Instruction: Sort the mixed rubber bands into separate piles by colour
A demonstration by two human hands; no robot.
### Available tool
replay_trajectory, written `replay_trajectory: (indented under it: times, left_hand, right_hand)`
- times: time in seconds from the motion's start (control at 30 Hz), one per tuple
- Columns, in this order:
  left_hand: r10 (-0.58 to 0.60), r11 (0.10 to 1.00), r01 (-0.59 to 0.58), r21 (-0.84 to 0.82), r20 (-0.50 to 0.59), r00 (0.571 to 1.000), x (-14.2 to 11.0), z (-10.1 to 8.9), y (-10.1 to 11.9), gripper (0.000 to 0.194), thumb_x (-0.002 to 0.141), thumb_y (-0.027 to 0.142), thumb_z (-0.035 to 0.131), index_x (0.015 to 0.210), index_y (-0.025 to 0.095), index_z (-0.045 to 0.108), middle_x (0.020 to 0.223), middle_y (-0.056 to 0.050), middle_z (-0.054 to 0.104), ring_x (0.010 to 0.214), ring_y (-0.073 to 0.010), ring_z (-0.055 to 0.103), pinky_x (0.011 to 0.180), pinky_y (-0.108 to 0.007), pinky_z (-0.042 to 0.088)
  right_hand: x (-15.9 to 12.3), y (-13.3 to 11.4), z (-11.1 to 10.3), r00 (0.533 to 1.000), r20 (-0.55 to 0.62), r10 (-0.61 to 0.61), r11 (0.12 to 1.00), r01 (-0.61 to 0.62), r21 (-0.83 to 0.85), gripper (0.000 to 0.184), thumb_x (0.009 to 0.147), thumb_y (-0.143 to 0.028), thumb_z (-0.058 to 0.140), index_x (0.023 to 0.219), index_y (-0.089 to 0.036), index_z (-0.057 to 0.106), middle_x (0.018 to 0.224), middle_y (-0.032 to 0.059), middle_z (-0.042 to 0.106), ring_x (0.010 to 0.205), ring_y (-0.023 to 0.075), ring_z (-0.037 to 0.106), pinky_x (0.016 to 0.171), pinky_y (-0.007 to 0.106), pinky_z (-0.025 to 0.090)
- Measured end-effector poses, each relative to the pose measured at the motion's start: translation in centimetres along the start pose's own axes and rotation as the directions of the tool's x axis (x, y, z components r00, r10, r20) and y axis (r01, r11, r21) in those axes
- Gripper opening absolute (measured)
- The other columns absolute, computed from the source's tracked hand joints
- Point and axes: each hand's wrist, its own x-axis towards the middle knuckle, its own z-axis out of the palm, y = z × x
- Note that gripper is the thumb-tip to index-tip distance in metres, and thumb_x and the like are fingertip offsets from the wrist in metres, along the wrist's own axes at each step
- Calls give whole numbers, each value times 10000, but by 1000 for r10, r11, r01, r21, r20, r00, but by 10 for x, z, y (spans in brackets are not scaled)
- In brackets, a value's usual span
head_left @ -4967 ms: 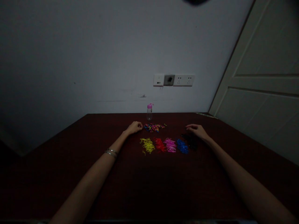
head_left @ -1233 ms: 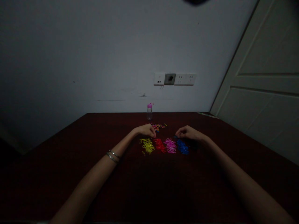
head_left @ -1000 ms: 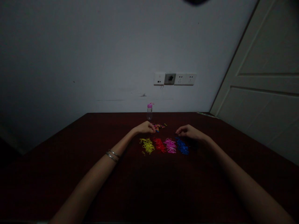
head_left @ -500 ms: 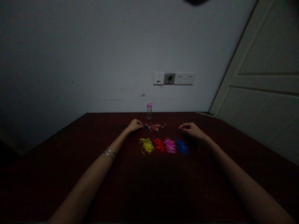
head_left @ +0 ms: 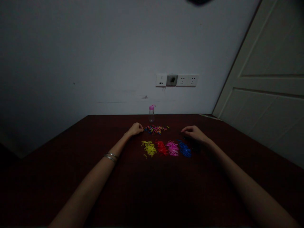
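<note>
My left hand point(head_left: 136, 129) is at the left edge of a mixed pile of small coloured rubber bands point(head_left: 155, 129). Its fingers are pinched together, and whatever they hold is too small to make out. On the other side, my right hand point(head_left: 193, 132) is closed in a pinch behind and right of the blue rubber bands point(head_left: 184, 149); its fingertips show nothing I can name. In a row nearer me lie yellow rubber bands point(head_left: 150, 148), red rubber bands point(head_left: 161, 148) and pink rubber bands point(head_left: 172, 148).
A clear bottle with a pink lid point(head_left: 151, 114) stands behind the mixed pile. The dark red table point(head_left: 152, 190) meets a wall with a socket panel point(head_left: 177, 80). A white panelled door point(head_left: 266, 79) is at the right. The light is dim.
My left hand has shifted slightly left, away from the mixed pile. My right hand stays in nearly the same place, and the sorted heaps look the same.
</note>
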Motion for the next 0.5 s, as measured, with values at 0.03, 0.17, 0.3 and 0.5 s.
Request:
replay_trajectory:
  times: [0.03,0.17,0.3,0.5]
  left_hand:
    - [3,1000,-3,-10,-4,1000,0,0,-1,142,614,208,581,687,134,677,692,-39,648,661,-134,567,605,-212,397]
    - [26,994,-26,-110,-8,1000,0,0,-1,145,611,227,582,654,122,672,652,-35,637,630,-128,552,589,-212,393]
    - [41,956,-42,-290,-10,999,-1,-5,6,156,611,235,595,661,106,665,650,-26,626,613,-109,531,590,-205,394]
    - [65,899,-25,-437,78,995,-8,-16,36,261,657,315,595,786,105,680,527,0,536,426,-53,368,436,-205,280]
  right_hand:
    - [0,0,0,1000,-2,0,1000,0,-3,255,663,-280,522,810,-114,647,633,32,606,546,121,518,513,236,397]
    - [0,0,0,1000,3,-9,1000,9,-16,256,671,-280,514,815,-117,650,637,28,606,556,123,519,509,235,394]
    - [2,3,0,1000,9,7,1000,-7,-24,260,665,-277,522,826,-120,653,640,25,604,557,127,521,509,241,396]
    - [3,-8,6,994,1,-105,994,105,-26,244,683,-287,533,831,-137,656,784,54,647,695,161,571,630,275,446]
